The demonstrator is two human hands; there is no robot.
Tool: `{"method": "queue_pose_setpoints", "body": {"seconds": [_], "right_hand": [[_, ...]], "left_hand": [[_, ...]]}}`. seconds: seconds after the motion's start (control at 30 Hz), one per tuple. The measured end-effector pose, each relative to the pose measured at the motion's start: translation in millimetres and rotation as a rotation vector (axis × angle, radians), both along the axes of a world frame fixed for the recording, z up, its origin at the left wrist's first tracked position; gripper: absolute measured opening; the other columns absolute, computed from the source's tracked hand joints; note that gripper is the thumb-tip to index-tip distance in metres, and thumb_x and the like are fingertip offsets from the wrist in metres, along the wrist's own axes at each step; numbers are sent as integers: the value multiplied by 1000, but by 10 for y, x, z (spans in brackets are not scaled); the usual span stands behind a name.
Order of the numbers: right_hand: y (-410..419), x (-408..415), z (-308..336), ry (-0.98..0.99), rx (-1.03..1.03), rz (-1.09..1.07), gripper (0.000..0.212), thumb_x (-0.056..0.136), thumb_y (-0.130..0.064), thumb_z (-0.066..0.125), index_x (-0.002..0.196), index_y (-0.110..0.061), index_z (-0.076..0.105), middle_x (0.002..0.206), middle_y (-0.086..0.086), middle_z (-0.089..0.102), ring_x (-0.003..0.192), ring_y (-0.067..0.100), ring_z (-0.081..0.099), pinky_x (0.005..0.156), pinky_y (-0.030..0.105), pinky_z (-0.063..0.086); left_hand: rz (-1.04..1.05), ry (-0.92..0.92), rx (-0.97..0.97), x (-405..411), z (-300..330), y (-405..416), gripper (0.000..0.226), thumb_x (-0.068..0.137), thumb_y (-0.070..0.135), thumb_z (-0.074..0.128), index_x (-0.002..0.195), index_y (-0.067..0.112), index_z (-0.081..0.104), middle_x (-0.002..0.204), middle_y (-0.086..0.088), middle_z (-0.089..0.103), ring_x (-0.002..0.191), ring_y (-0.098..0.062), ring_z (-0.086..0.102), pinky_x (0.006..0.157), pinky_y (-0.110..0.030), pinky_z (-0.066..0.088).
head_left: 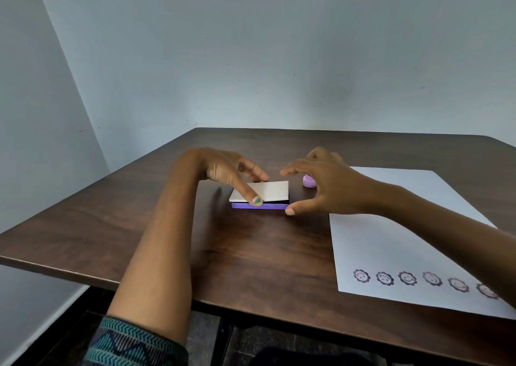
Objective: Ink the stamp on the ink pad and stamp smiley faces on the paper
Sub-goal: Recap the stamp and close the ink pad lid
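Far left, the dark wooden bench [92,226] lay bare out to its near edge, plenty of room there. A patterned sleeve [134,343] sat low in view. The left hand [226,170] had its thumb on the white lid of the purple ink pad [262,195], lid nearly down, grip spread and clasping nothing. The right hand [321,181] hovered at the pad's right end, grip wide, thumb by the corner. Behind it, partly hidden, stood the lilac stamp [308,182]. Rightmost, the paper [391,240] carried a row of smiley faces [407,277] along its near edge. No readable writing.
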State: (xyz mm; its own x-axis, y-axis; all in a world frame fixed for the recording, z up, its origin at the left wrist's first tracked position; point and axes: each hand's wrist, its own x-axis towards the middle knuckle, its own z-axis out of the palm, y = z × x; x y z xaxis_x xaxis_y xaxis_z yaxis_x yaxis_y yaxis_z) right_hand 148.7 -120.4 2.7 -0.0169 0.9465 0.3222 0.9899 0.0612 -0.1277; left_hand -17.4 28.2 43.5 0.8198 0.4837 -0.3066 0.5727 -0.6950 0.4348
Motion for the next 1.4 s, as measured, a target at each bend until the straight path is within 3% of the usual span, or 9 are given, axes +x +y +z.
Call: {"method": "queue_pose_setpoints", "body": {"seconds": [0.33,0.57,0.67,0.8,1.0,1.1,1.2,1.3,1.4], "right_hand": [[62,23,-40,13,-83,-101,75,70,-65,62,133,-33,36,122,-5,61,122,17,27,89,32,18],[61,8,-33,1,-96,-94,66,73,-64,60,130,-35,42,106,-15,52,123,16,26,88,34,19],[49,10,-36,-3,-84,-79,55,75,-65,57,122,-37,52,92,-28,43,110,10,20,85,34,17],[72,12,-46,-36,-75,-90,50,77,-66,51,118,-37,57,83,-20,37,113,13,25,84,38,19],[114,-7,-3,-51,-56,-72,55,67,-69,60,111,-36,63,80,-28,39,101,8,22,59,33,6],[82,-29,15,-86,-44,-81,56,67,-69,59,112,-34,63,77,-27,37,100,7,23,66,31,7],[30,-88,3,-213,-27,-82,53,79,-65,51,118,-30,62,101,-11,59,111,13,31,78,35,15],[24,-174,0,-349,14,-77,49,85,-57,46,112,-22,67,111,-3,59,111,18,34,80,39,20],[27,-210,8,-421,13,-119,46,88,-53,43,105,-17,67,106,-2,64,111,19,34,84,42,24]], "left_hand": [[-18,-9,25,56,-14,-37,54,69,30,80,118,35,60,128,8,57,122,-12,47,110,-32,32],[-11,-16,41,78,-22,-28,54,67,33,81,117,34,62,121,10,61,114,-10,52,101,-26,34],[-13,-1,48,88,-21,-27,54,66,34,81,117,34,61,121,9,61,110,-11,53,100,-27,35],[-4,13,63,97,-29,-22,52,66,35,81,114,35,61,118,10,60,103,-8,53,93,-25,34],[-10,16,58,118,-36,-28,51,66,32,81,114,33,62,114,10,61,91,4,52,88,-23,33],[-10,12,74,131,-34,-28,51,66,32,81,113,33,63,113,10,61,89,4,52,81,-20,35],[-22,4,80,134,-30,-23,48,66,32,82,111,34,64,107,13,62,88,8,52,71,-13,35],[-23,-6,105,144,-33,-34,49,65,33,82,111,35,64,109,14,62,94,0,55,78,-17,37],[2,-44,135,169,-55,-59,56,66,31,82,118,30,62,122,9,61,114,-10,53,101,-27,36]]}}
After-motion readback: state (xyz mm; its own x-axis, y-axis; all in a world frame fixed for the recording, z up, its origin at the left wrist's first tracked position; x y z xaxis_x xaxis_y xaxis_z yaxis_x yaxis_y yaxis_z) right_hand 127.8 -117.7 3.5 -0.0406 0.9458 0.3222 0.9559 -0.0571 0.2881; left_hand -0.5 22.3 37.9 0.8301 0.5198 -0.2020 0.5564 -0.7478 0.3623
